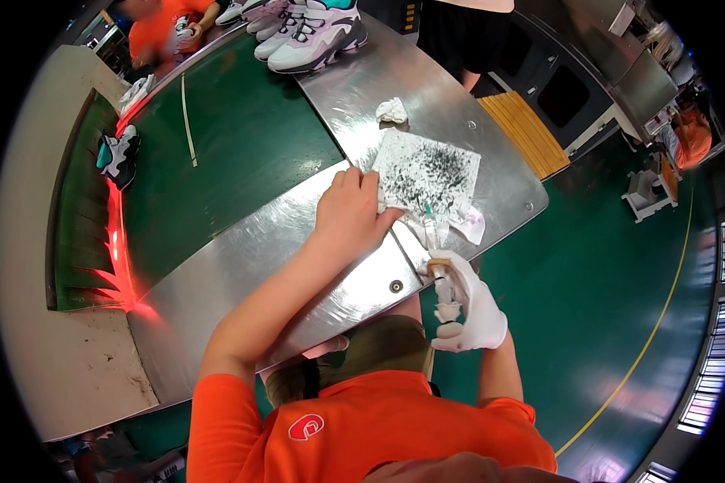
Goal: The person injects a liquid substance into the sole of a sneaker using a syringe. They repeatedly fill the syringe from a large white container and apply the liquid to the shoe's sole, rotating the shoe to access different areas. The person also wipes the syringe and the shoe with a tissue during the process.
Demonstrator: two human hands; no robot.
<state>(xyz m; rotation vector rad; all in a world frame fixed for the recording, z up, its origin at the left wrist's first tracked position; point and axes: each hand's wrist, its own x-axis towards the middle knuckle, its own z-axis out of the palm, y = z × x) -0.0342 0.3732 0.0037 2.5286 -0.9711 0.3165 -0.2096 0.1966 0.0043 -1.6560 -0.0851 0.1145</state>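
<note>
On the metal table lies a white sheet (407, 165) covered with black specks. My bare left hand (348, 208) grips its left edge, fingers curled and thumb along the lower corner. My right hand (471, 310), in a white glove, is closed around a slim tool with a yellowish band (439, 262). The tool's narrow, pale end points up at the sheet's lower edge; its exact kind I cannot make out. Crumpled white scraps (469, 225) lie by that edge. A crumpled white wad (391, 111) sits just beyond the sheet.
Several white and grey sneakers (318, 36) stand at the far end of the metal table (290, 274). A green conveyor belt (234, 137) runs on the left, with another sneaker (119, 157) beside glowing red light. A wooden slatted platform (524, 133) stands behind. Other people are nearby.
</note>
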